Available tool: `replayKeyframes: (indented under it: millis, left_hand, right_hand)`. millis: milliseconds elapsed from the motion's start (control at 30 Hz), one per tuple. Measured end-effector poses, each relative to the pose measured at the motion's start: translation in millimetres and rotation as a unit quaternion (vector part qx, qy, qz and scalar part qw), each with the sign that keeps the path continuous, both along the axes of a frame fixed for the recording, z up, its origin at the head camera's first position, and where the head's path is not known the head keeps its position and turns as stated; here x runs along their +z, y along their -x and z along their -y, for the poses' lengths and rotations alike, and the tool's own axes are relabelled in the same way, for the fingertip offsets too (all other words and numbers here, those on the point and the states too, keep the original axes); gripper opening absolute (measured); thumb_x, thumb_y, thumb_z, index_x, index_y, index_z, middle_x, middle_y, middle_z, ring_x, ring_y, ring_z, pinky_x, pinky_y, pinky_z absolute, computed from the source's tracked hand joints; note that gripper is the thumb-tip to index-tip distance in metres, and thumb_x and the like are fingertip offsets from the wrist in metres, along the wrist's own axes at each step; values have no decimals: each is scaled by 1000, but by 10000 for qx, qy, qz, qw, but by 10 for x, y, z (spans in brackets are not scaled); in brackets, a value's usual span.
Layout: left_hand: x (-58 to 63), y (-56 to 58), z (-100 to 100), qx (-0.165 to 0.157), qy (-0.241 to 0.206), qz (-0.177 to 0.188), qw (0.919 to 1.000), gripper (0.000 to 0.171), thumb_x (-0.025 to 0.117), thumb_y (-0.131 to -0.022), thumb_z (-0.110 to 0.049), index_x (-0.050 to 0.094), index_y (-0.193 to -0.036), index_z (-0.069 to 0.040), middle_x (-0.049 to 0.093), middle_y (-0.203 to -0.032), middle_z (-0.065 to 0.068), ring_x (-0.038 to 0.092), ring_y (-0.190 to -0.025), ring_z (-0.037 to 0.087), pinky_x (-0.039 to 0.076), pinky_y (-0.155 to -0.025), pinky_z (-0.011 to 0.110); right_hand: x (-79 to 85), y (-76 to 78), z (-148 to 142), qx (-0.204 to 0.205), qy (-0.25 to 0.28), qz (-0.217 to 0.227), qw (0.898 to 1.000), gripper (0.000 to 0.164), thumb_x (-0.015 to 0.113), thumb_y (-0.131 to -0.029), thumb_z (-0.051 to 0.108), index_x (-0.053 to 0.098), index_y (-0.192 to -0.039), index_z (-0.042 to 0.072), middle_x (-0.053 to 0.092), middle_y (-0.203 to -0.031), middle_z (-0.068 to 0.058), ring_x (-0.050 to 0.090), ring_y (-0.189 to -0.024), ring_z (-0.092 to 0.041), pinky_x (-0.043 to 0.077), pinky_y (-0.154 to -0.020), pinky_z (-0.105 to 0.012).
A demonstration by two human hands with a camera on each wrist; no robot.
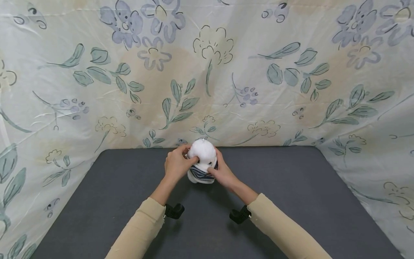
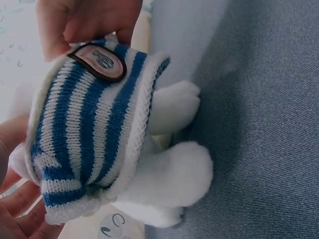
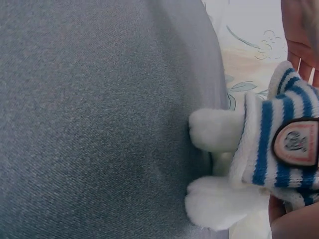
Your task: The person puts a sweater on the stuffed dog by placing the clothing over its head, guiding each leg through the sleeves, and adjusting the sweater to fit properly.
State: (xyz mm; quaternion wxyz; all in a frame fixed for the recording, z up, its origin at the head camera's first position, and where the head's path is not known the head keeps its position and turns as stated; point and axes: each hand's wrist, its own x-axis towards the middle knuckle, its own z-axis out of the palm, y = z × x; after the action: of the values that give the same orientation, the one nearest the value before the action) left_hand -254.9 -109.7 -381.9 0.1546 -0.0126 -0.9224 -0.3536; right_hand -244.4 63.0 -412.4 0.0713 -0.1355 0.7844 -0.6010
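A white plush toy [image 1: 202, 149] in a blue-and-white striped knitted sweater [image 2: 89, 119] is upright near the back of the table, between both hands. My left hand [image 1: 178, 163] holds its head's left side, thumb across the front and fingers round the side. From the right, my right hand [image 1: 225, 174] grips the toy at the sweater's upper part, thumb on the front. An oval-ended patch [image 3: 297, 143] is on the sweater's front, and the white feet [image 3: 219, 201] point down at the tabletop. Fingertips behind the toy are hidden in the head view.
The dark grey tabletop [image 1: 106, 201] stretches out on both sides of the toy. Directly behind its back edge hangs a floral cloth [image 1: 226, 75], which also runs along both sides. Black wrist devices [image 1: 174, 211] sit below the sleeve cuffs.
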Motion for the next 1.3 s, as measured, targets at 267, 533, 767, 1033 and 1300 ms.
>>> replayKeyframes:
  millis: [267, 533, 767, 1033, 1300]
  left_hand:
    - [20, -1, -21, 13, 83, -21, 10000, 40, 74, -72, -37, 66, -108, -21, 69, -93, -1, 59, -68, 13, 43, -50, 28]
    - [23, -12, -76, 139, 46, -185, 9997, 36, 74, -71, -34, 68, -103, -19, 70, -88, 1, 58, -59, 13, 42, -46, 26]
    - [32, -3, -83, 202, -34, -238, 9995, 36, 75, -70, -34, 69, -102, -19, 70, -87, 0, 61, -63, 14, 46, -49, 29]
    - [43, 3, -52, 111, -33, -14, 9999, 38, 73, -72, -35, 68, -106, -21, 70, -89, 0, 61, -65, 15, 46, -50, 30]
    - [52, 5, -29, 12, -142, 127, 9998, 40, 72, -72, -37, 67, -109, -22, 69, -89, -1, 62, -69, 14, 48, -54, 31]
  right_hand:
    - [2, -7, 3, -57, 107, -119, 9999, 73, 45, -89, 6, 2, -148, 18, 9, -151, -15, 27, -130, -30, 37, -92, -42]
    - [26, -16, 16, -227, 17, 157, 9996, 87, 50, -81, -3, 1, -148, 21, 9, -152, -11, 26, -130, -28, 34, -92, -42]
    - [67, -75, 33, -150, -348, -553, 9977, 93, 54, -75, -7, 0, -148, 12, 12, -150, -15, 27, -131, -29, 32, -97, -45]
    - [-205, 23, 7, -607, -1527, -2293, 9594, 89, 65, -77, 3, 10, -147, 7, 36, -139, -19, 43, -119, -34, 39, -92, -49]
    - [-336, 87, -25, -1494, -2482, -3673, 8839, 79, 77, -73, 15, 33, -138, 4, 59, -100, -15, 58, -83, -26, 46, -63, -39]
